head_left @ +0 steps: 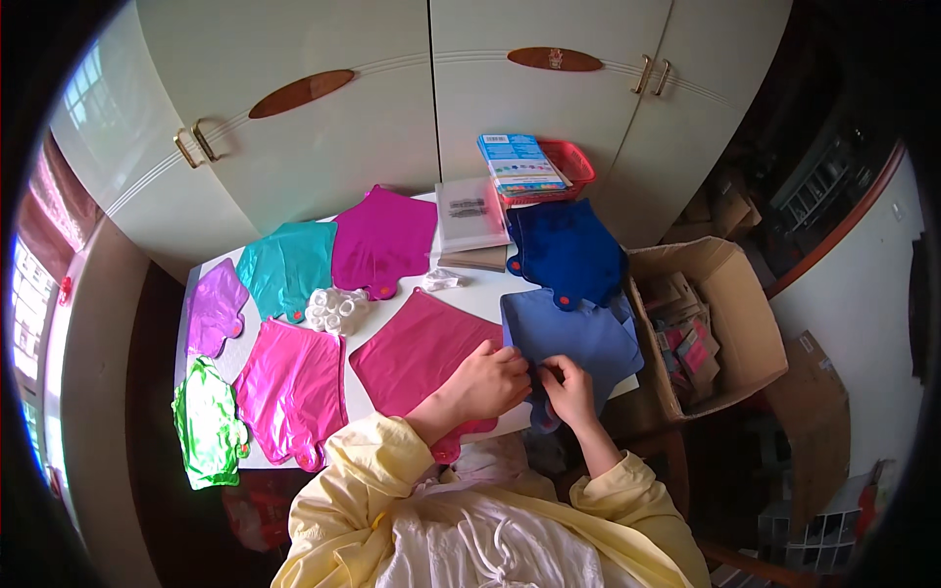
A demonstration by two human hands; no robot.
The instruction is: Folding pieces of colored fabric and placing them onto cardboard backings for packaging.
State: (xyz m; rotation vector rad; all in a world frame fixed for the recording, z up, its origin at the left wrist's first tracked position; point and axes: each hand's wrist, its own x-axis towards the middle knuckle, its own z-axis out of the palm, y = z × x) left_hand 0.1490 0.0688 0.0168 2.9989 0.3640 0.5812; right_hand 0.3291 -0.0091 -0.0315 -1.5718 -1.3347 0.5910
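At the table's near right lies a stack of light blue flat pieces (578, 343), thin and film-like. My left hand (487, 379) is closed at its left edge, fingers curled in. My right hand (570, 390) pinches close beside it, thumb and fingers together at the same edge. A dark blue part hangs below the fingers, over the table's front. Under my left wrist lies a dark pink stack (421, 343) of similar shape. Beyond the light blue stack are dark blue pieces (569, 250) with red dots on their rounded tabs.
More shiny stacks, magenta (384, 235), teal (287, 263), purple (216, 306), bright pink (292, 382) and green (208, 426), cover the table's left. White rings (336, 310) lie among them. Blue printed packs (521, 164) rest on a red basket (578, 162). An open cardboard box (750, 338) stands right.
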